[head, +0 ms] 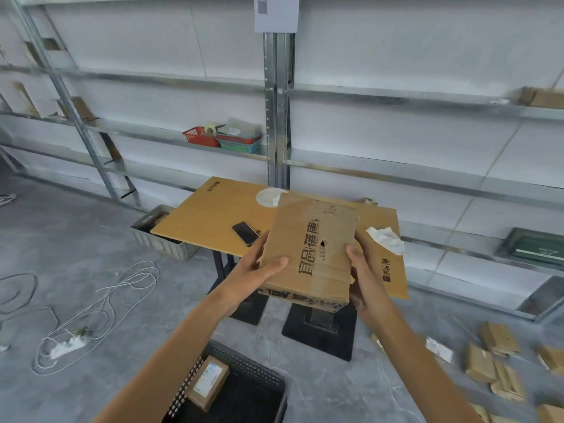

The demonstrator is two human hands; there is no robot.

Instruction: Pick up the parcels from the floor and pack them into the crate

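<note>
The black perforated plastic crate [250,366] is cut off by the bottom edge. The small brown cardboard parcels [480,363] at the lower right are blurred, and some of them are cut by the right edge.

At bottom centre, the crate [244,369] is taken up on its left by a small parcel [209,381]; its right part is left open. Higher in the frame, passage is blocked by the large box [311,251], the table board [213,215] and black bases [320,334]. Bare floor is seen between the crate and the scattered parcels [497,361] at lower right; cables [100,300] are spread at lower left.
</note>
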